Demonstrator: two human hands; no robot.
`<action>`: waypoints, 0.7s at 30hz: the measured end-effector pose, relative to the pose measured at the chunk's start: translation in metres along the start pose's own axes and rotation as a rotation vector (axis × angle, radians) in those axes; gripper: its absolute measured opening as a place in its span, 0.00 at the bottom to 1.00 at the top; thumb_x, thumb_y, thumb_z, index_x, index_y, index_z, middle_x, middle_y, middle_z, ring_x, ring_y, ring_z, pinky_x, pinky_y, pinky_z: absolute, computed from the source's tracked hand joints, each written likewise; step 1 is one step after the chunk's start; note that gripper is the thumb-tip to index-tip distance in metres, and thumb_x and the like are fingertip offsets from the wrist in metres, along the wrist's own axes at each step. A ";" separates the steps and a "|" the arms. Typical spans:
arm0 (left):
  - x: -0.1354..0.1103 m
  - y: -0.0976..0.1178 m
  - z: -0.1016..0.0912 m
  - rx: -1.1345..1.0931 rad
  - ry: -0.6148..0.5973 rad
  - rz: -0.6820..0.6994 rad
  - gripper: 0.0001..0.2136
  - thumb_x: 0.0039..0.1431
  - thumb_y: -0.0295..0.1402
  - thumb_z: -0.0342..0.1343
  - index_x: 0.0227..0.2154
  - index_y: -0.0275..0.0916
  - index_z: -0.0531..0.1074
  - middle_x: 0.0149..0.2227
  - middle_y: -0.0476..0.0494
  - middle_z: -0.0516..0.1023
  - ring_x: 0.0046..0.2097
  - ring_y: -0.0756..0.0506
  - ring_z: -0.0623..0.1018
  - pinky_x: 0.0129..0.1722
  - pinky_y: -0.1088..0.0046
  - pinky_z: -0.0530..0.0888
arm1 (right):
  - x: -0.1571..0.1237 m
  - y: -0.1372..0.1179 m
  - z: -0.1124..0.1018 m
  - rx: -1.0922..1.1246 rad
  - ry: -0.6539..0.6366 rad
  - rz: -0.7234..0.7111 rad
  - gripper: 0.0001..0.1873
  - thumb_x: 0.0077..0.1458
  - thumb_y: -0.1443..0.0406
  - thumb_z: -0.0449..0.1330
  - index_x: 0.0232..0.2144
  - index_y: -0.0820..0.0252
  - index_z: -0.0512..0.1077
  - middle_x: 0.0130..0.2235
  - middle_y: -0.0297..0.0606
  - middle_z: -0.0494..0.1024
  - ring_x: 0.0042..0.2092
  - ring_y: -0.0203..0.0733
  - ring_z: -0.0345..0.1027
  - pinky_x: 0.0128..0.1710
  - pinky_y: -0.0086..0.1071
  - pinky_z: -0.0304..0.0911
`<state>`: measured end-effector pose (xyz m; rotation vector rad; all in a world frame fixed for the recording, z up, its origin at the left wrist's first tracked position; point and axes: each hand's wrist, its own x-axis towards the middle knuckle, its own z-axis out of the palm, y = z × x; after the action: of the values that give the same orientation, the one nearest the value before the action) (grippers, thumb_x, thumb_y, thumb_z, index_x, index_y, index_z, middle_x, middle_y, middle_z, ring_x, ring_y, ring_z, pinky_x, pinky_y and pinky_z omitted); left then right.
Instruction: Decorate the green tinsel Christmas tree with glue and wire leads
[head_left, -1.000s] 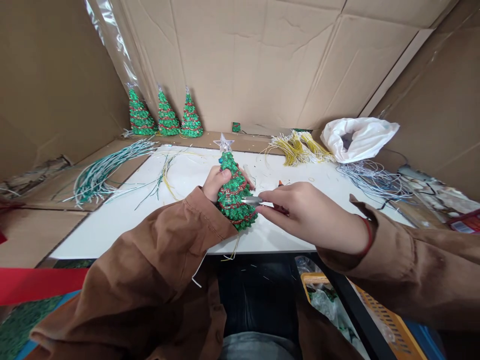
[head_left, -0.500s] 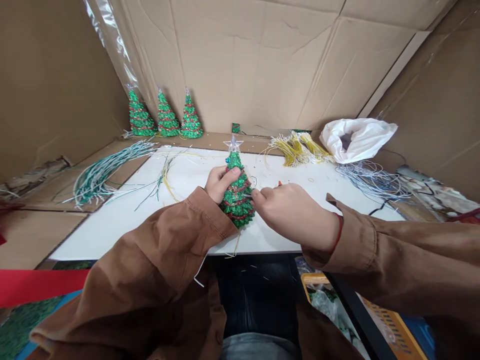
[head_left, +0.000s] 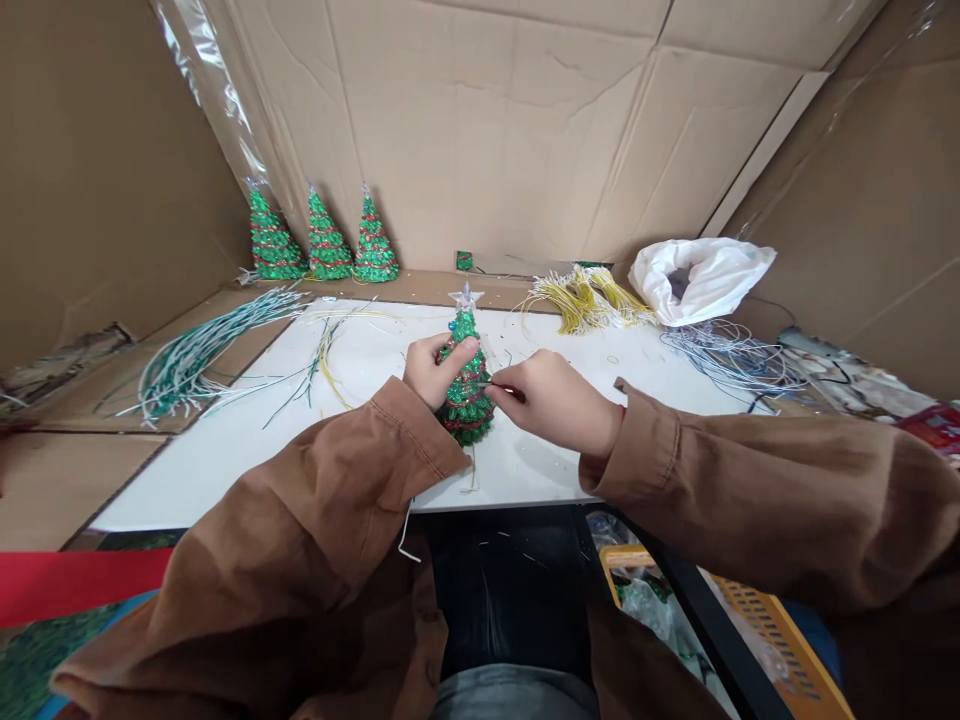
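My left hand (head_left: 431, 368) is wrapped round a small green glitter Christmas tree (head_left: 465, 385) with red bands and a clear star on top, held upright over the white board (head_left: 225, 440). A thin wire hangs from the tree's base. My right hand (head_left: 551, 400) is closed on a small metal tool with a red handle (head_left: 501, 388). The tool's tip touches the tree's right side at mid height.
Three finished green trees (head_left: 322, 240) stand at the back left against cardboard walls. Green-white wires (head_left: 195, 350) lie left, yellow wires (head_left: 581, 295) and a white plastic bag (head_left: 697, 275) back right, grey wires (head_left: 731, 360) right. An orange basket (head_left: 757, 630) sits below the table.
The tree has been brought from tilted to upright and a little farther away. My right hand has moved left with the tool until the tip meets the tree.
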<state>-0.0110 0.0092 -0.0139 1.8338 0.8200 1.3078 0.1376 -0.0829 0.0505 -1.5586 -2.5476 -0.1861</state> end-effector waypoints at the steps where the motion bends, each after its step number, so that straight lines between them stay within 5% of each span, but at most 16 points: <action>1: -0.001 0.001 0.001 0.055 0.037 0.018 0.22 0.52 0.52 0.51 0.21 0.35 0.70 0.20 0.48 0.70 0.24 0.50 0.67 0.26 0.73 0.64 | 0.000 -0.002 0.000 -0.073 -0.005 -0.002 0.16 0.59 0.68 0.48 0.25 0.66 0.72 0.24 0.42 0.75 0.24 0.34 0.61 0.26 0.29 0.47; 6: -0.003 0.011 0.006 0.250 0.140 0.057 0.19 0.54 0.48 0.50 0.18 0.36 0.67 0.18 0.51 0.66 0.24 0.51 0.65 0.26 0.74 0.61 | -0.003 -0.011 0.004 -0.350 -0.063 -0.183 0.14 0.53 0.78 0.46 0.31 0.71 0.72 0.29 0.51 0.76 0.30 0.42 0.69 0.23 0.29 0.49; 10: -0.004 0.014 0.006 0.242 0.127 0.066 0.18 0.54 0.46 0.51 0.19 0.36 0.68 0.18 0.51 0.65 0.23 0.51 0.64 0.25 0.74 0.61 | -0.005 -0.017 0.006 -0.398 -0.065 -0.173 0.15 0.54 0.78 0.45 0.32 0.72 0.71 0.29 0.52 0.75 0.30 0.43 0.69 0.23 0.29 0.53; 15: -0.002 0.006 0.001 0.176 0.100 0.054 0.21 0.53 0.51 0.50 0.19 0.36 0.67 0.18 0.50 0.65 0.24 0.50 0.65 0.25 0.74 0.61 | 0.004 -0.010 -0.005 -0.248 -0.043 -0.094 0.13 0.56 0.72 0.49 0.28 0.67 0.73 0.28 0.48 0.76 0.27 0.40 0.67 0.26 0.30 0.52; 21: 0.003 -0.002 -0.002 0.044 -0.012 0.018 0.25 0.49 0.56 0.50 0.22 0.34 0.70 0.21 0.46 0.70 0.26 0.49 0.68 0.26 0.73 0.66 | 0.012 0.016 -0.005 0.126 -0.032 -0.128 0.20 0.60 0.65 0.49 0.20 0.66 0.72 0.20 0.34 0.69 0.22 0.29 0.51 0.26 0.27 0.46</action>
<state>-0.0125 0.0130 -0.0138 1.8851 0.8338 1.2986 0.1465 -0.0660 0.0577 -1.3669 -2.6286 -0.0149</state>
